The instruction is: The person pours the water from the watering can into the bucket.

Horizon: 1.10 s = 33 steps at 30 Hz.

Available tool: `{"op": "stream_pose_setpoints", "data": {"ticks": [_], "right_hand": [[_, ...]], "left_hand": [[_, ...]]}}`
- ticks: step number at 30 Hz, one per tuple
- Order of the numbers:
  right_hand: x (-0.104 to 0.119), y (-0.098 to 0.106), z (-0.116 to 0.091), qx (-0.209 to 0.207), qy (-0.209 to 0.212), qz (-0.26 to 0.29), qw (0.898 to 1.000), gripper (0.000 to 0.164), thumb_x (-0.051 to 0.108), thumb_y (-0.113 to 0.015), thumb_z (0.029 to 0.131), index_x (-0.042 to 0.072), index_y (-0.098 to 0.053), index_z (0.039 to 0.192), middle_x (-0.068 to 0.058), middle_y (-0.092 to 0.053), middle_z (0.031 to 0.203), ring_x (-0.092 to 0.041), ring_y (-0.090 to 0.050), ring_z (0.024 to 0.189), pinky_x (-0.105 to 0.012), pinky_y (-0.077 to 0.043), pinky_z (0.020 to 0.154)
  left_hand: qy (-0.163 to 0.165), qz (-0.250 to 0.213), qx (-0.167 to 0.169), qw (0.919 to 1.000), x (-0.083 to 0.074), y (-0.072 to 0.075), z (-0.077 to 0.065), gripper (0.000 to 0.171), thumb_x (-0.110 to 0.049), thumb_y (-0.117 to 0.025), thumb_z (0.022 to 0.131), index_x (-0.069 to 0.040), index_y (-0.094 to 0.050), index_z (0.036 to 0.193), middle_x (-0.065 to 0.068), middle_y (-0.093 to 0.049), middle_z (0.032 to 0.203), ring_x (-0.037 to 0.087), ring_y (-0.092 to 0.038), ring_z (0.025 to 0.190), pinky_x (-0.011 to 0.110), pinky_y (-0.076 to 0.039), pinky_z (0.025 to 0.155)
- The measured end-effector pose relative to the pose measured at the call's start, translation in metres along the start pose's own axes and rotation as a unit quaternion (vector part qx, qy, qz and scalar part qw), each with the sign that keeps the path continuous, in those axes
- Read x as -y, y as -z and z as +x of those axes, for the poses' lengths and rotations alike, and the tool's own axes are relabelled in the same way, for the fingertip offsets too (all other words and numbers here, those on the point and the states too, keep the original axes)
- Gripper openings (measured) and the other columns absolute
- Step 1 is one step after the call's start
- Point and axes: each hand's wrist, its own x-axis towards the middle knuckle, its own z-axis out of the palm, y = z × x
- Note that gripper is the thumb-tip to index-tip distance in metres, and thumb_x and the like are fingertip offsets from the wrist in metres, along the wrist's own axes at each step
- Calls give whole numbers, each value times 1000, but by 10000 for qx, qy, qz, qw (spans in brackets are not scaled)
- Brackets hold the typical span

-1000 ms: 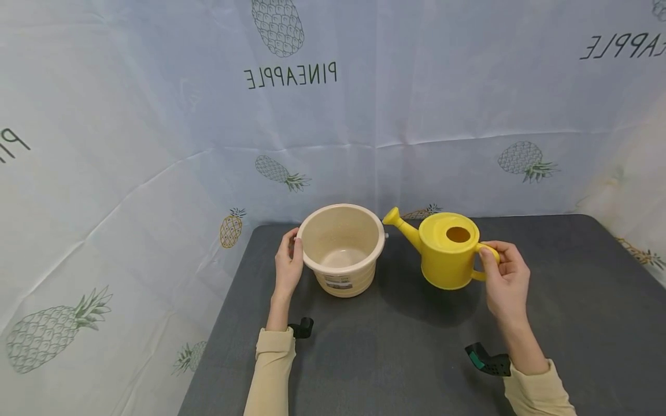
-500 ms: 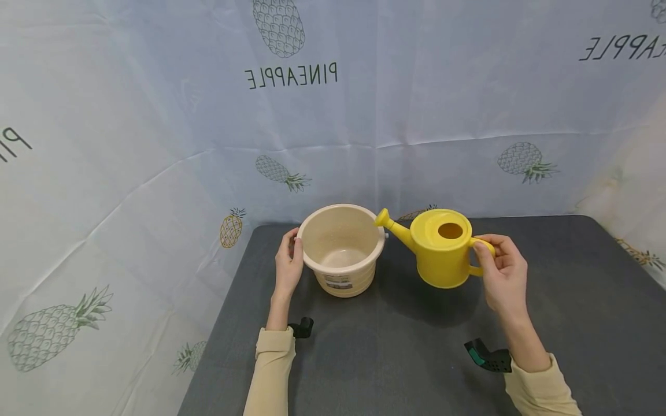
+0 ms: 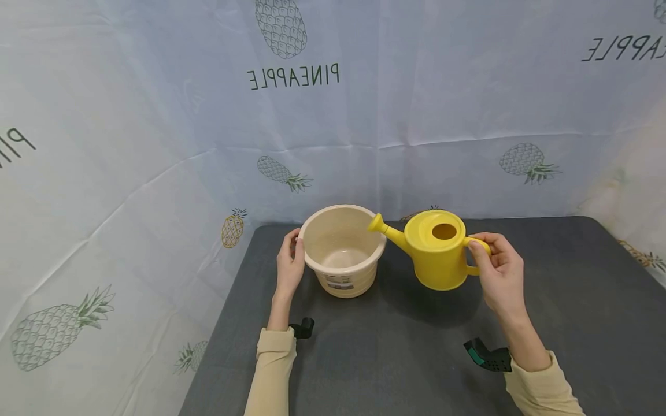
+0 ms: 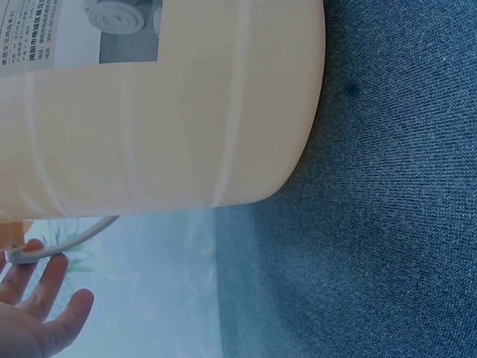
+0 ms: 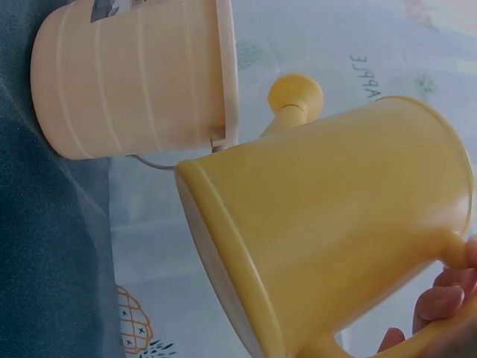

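Head view looks forward and down over the tabletop (image 3: pixel 374 364) — both wrist views, close and turned sideways, share the cream bucket (image 3: pixel 343 255).

The print on the label (image 3: pixel 340 282) of the bucket (image 3: pixel 340 242) is too small to be read in the head view. Part of its right rim is hidden by the spout (image 3: pixel 387 229) of the watering can (image 3: pixel 439 266), whose contents cannot be made out. Some fingers of the right hand (image 3: pixel 502 274) are partly hidden. Both sleeves (image 3: pixel 273 370) are cut off at the near edge. In the left wrist view, the bucket's upper part and the left hand (image 4: pixel 41 313) are cut off.
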Motion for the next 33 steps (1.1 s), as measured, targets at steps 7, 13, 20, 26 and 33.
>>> {"op": "stream_pose_setpoints", "data": {"ticks": [7, 13, 20, 26, 33], "right_hand": [[4, -3, 2, 22, -127, -225, 9997, 15, -3, -54, 91, -12, -55, 102, -2, -60, 84, -10, -50, 67, -12, -47, 63], [6, -5, 3, 134, -46, -431, 9990, 15, -2, -54, 91, -12, -55, 103, 1, -60, 84, -8, -50, 66, -12, -48, 63], [9, -6, 7, 186, -26, -545, 9983, 20, 5, -56, 92, -12, -56, 102, -2, -58, 81, -10, -39, 57, -13, -42, 53], [11, -7, 9, 346, 167, -559, 9977, 24, 10, -57, 91, -12, -56, 102, -6, -58, 82, -12, -40, 58, -14, -42, 52], [13, -6, 12, 640, 473, -209, 9966, 14, -4, -53, 91, -13, -55, 101, -1, -59, 84, -10, -45, 61, -13, -44, 55]], "left_hand": [[-28, -47, 15, 10000, 1, 1, 0, 33, -4, -41, 98, 10, -45, 128, 30, -50, 120, 43, -49, 108, 53, -39, 87], [-58, -105, 21, 9999, 1, 1, 0, 33, -3, -41, 98, 11, -45, 128, 31, -50, 120, 45, -48, 108, 55, -38, 88], [-52, -136, 63, 9999, -2, 1, 0, 33, -3, -41, 98, 12, -44, 128, 32, -48, 122, 46, -47, 110, 56, -38, 88], [-56, -187, 40, 9998, 2, 1, 1, 33, -3, -41, 98, 12, -45, 128, 32, -49, 121, 46, -47, 109, 56, -38, 86], [-134, 100, -91, 9998, 33, -2, 4, 34, -15, -41, 100, 0, -48, 130, 19, -53, 121, 30, -52, 108, 46, -43, 85]]}}
